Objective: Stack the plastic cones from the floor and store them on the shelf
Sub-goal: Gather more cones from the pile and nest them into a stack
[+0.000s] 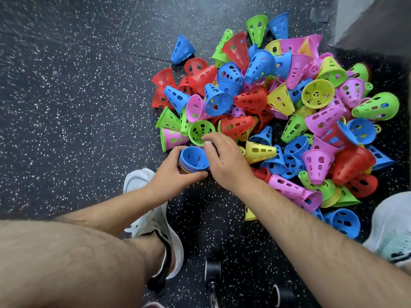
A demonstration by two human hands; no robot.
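Observation:
A big heap of perforated plastic cones in red, blue, green, pink and yellow lies on the black speckled floor. My left hand grips a stack of nested cones with a blue one on top, its open mouth facing up. My right hand hovers over the stack's right side, its fingers reaching to the rim of a green cone lying mouth-up just beyond. Whether those fingers pinch the green rim is unclear. No shelf is in view.
My white shoes stand at the left and at the right edge. A dumbbell lies on the floor between my feet. A grey wall or box corner rises at the top right.

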